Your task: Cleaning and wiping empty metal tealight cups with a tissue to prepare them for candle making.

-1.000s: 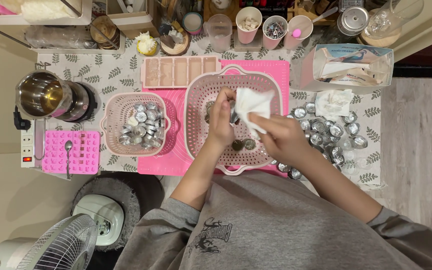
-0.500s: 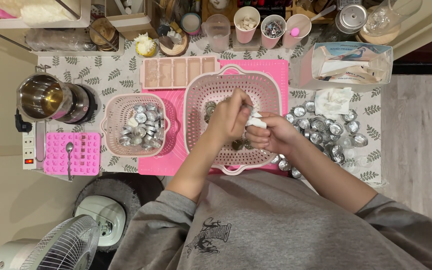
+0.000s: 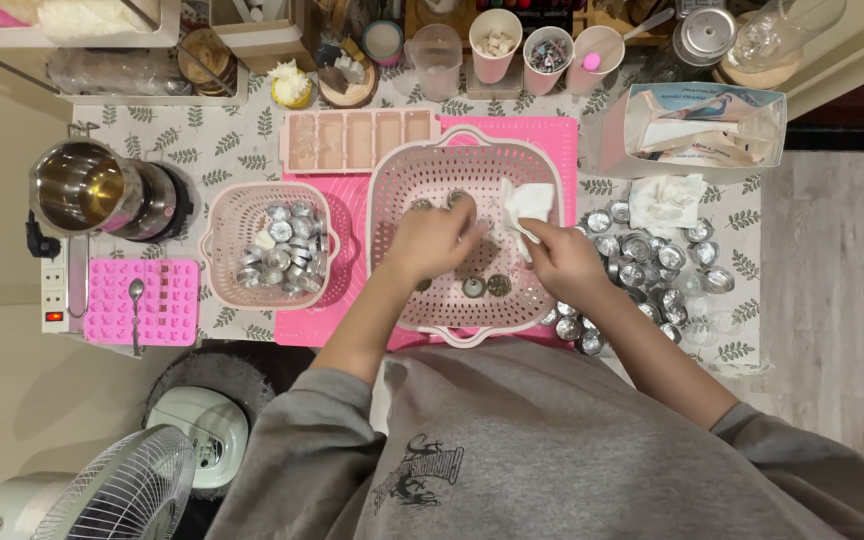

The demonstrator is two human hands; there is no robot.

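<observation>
Over the large pink basket, the right hand pinches a white tissue; the left hand curls on something hidden (cannot tell what). Left of that basket sits a smaller basket of foil cups; loose foil cups lie right.

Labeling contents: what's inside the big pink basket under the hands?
The big pink basket holds a few small round metal cups on its bottom. The left hand and the right hand, which holds a white tissue, cover the middle, so anything beneath them is hidden.

steel pot, pink mould, 3 cups, fan
</observation>
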